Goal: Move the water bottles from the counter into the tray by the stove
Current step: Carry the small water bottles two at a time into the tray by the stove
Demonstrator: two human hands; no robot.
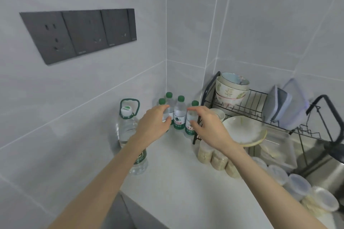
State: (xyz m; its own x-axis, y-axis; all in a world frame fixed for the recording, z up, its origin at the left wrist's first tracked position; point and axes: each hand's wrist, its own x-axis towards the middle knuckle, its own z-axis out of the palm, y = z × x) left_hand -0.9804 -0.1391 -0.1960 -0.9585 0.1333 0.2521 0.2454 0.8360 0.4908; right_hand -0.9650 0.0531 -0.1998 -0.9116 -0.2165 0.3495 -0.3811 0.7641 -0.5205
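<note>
Four small water bottles with green caps stood upright in a tight cluster on the white counter (176, 176), just to the left of the black wire dish rack (257, 101), deep in the tiled corner. The left hand (153, 124) reached in from the side away from the rack. Its fingers (166, 107) and thumb curled around the left front water bottle (162, 101), the one farthest from the rack. The right hand (208, 126) curled around the right front water bottle (189, 130), which stood just beside the rack's near leg. Its index finger lay across the bottle's shoulder and its thumb pressed the label. Both bottles were still standing on the counter.

Between the two hands stood the middle water bottle (179, 115), untouched, its green and white label facing the camera. The back water bottle (169, 95) stood behind the other three, on the side away from the rack, with mostly its cap and neck showing.

Farther from the rack than the cluster, a large water jug (128, 126) with a green carrying handle stood against the wall, partly hidden by the left forearm.

The rack's upper shelf held a stack of patterned bowls (231, 89) and upright lidded storage containers (284, 107). A pale plate (242, 130) lay tilted below them. A row of clear tubs (214, 156) with pale contents ran along the counter in front of the rack. On the wall well left of the rack was a dark socket panel (80, 35).
</note>
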